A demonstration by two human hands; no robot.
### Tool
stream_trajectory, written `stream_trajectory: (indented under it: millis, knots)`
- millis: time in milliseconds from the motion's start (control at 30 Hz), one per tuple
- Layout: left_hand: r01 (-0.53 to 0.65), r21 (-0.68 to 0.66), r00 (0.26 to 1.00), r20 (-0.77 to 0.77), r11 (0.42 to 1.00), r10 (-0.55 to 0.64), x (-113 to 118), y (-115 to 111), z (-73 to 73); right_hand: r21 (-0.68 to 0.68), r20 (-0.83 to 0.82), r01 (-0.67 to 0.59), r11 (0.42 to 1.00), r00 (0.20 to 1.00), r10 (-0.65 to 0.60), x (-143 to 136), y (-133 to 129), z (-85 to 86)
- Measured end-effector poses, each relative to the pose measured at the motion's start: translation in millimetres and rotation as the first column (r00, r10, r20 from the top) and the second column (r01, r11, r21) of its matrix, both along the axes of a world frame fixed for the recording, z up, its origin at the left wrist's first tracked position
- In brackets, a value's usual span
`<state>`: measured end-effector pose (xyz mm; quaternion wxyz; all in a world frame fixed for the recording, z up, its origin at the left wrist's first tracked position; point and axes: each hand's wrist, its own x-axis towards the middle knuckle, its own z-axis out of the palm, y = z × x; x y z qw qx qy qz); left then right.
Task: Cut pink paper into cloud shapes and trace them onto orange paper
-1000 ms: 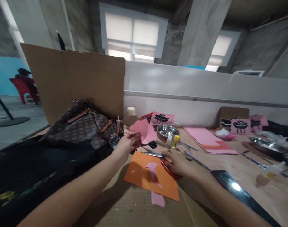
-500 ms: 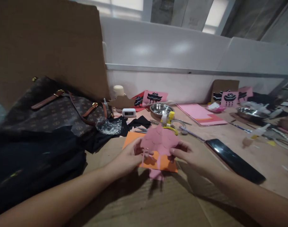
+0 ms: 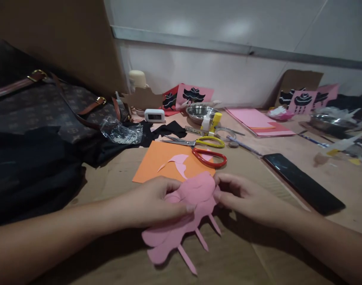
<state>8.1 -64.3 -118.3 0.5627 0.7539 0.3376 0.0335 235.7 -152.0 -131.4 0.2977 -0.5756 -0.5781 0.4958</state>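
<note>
A pink paper cutout, with a wavy outline and several thin pointed strips along one side, is held between both hands over the brown cardboard. My left hand grips it from the left, thumb laid across its face. On the right, my right hand pinches its edge between thumb and fingers. Just beyond lies an orange sheet of paper with pink paper scraps on it. Scissors with one red and one yellow handle rest at its far right corner, their blades partly spread.
A black phone lies to the right. Behind are a steel bowl, a yellow glue stick, a white digital timer and pink sheets. A patterned handbag and black cloth occupy the left.
The pink cutout has come nearer and turned, so its strips now point down to the right. The scissors and orange sheet behind it are uncovered. The view has tilted down.
</note>
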Motion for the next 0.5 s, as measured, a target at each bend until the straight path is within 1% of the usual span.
stream_trajectory:
  millis: [33, 100, 167, 267, 367, 500]
  knots:
    - [-0.025, -0.029, 0.999, -0.02, 0.999, 0.024, 1.8, -1.5, -1.7, 0.004, -0.037, 0.028, 1.0, 0.999, -0.028, -0.4, 1.1, -2.3]
    - [-0.07, -0.084, 0.998, -0.011, 0.994, 0.069, 4.9, -2.3, -6.5, -0.014, -0.099, 0.067, 0.998, 0.993, -0.068, -1.8, 3.5, -6.0]
    - [-0.081, -0.098, 0.997, 0.003, 0.992, 0.082, 6.5, -1.6, -9.8, -0.04, -0.151, 0.098, 0.994, 0.983, -0.103, -3.1, 5.5, -7.8]
    - [-0.065, -0.077, 0.997, -0.055, 0.995, 0.061, 6.1, 0.0, -8.5, -0.059, -0.199, 0.13, 0.99, 0.97, -0.139, -3.6, 7.2, -7.9]
    - [-0.039, -0.108, 0.994, -0.101, 0.993, 0.029, 5.2, 1.5, -4.5, -0.069, -0.193, 0.125, 0.99, 0.972, -0.136, -2.9, 7.4, -7.1]
    - [-0.039, -0.088, 0.997, -0.074, 0.995, 0.033, 6.0, 1.4, -5.1, -0.063, -0.217, 0.123, 0.99, 0.967, -0.134, -3.6, 7.6, -5.4]
